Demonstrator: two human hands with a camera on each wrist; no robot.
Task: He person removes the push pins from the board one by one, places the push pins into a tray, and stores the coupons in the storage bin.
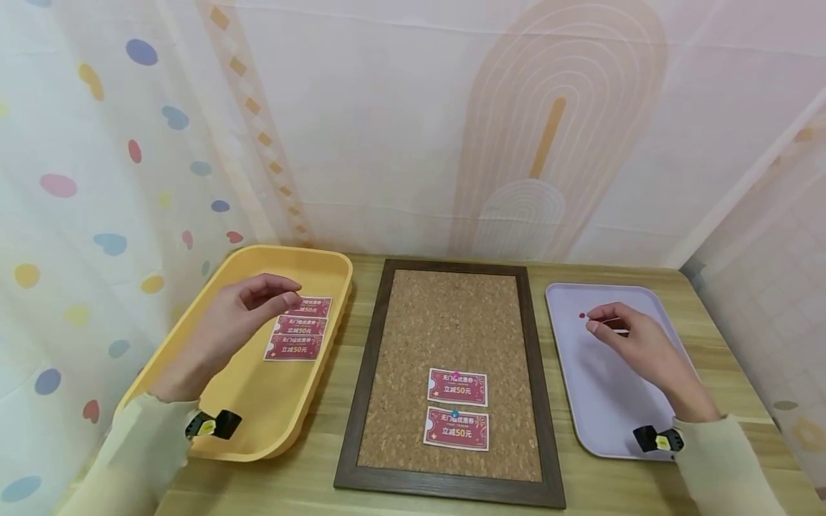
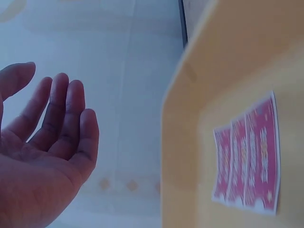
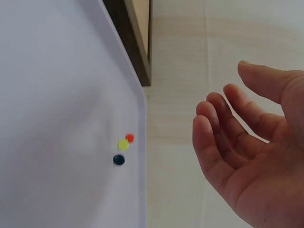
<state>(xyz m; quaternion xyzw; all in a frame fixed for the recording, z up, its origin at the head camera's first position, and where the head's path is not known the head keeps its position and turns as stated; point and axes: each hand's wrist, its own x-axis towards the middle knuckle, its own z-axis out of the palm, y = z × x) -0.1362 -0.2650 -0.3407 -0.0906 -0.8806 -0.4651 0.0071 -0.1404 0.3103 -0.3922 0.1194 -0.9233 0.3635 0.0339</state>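
Note:
My left hand (image 1: 235, 319) hovers over the yellow tray (image 1: 258, 408) with relaxed fingers and nothing in it. Beside its fingertips, three red coupons (image 1: 293, 348) lie overlapping in that tray. Above the lavender tray (image 1: 613, 416) is my right hand (image 1: 639, 347), fingers loosely bent and holding nothing. Close to its fingertips a red push pin (image 1: 582, 315) shows on the tray. In the right wrist view this red pin sits beside a yellow push pin (image 3: 123, 144) and a dark push pin (image 3: 118, 160).
Between the trays lies a dark-framed cork board (image 1: 452, 322). Two coupons are fixed to its lower part, the upper coupon (image 1: 457, 390) by a pink pin (image 1: 456, 376), the lower coupon (image 1: 456, 432) by a blue pin (image 1: 454, 413). A patterned curtain (image 1: 387, 143) hangs behind the wooden table (image 1: 310, 473).

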